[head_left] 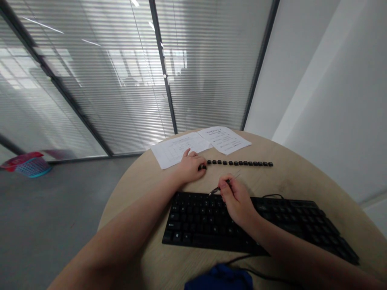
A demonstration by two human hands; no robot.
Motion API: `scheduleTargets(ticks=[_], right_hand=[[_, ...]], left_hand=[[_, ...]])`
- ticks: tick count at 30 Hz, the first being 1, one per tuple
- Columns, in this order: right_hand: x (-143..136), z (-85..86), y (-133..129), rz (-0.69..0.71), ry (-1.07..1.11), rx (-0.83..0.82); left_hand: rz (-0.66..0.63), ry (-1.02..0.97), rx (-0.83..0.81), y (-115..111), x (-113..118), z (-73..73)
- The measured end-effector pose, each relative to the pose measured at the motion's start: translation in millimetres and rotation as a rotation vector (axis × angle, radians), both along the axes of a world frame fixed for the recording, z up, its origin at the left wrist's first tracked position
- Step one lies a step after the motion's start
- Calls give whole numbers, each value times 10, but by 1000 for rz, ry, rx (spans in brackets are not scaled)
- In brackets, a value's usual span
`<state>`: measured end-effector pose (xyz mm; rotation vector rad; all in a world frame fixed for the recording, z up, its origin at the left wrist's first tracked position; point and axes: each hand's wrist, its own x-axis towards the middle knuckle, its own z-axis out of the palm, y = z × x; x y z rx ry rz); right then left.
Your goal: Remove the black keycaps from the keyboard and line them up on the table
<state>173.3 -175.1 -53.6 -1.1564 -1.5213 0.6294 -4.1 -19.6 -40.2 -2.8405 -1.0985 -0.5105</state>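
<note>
Head view — right hand [237,199] pinches a tool [215,190] above the keyboard [208,223]; left hand [190,167] curls over keycaps [204,167] — hold unclear.

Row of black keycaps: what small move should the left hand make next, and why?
Probably a slight nudge into line: the left hand has its fingers at the left end of the row of black keycaps, where the partly covered ones seem slightly out of line. The right hand holds a thin tool over the keyboard.

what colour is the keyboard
The keyboard is black with pale key markings; the head view shows it best.
</note>
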Motion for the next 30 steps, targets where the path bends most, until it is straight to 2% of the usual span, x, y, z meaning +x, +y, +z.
scheduleTargets(ticks=[13, 18, 21, 23, 27, 30], right_hand=[[8, -36, 19, -26, 13, -5], [29, -61, 13, -24, 17, -22], [38, -53, 9, -3, 4, -40], [43, -44, 10, 36, -13, -64], [62, -11, 24, 121, -64, -105], [85, 11, 40, 145, -100, -123]], left_hand=[[-31, -35, -13, 40, -18, -54], [-5, -108, -12, -17, -70, 114], [18, -138, -56, -145, -31, 245], [2, -118, -123, -272, 36, 282], [-69, -16, -272, -504, 203, 193], [-90, 38, -334, -565, 281, 78]])
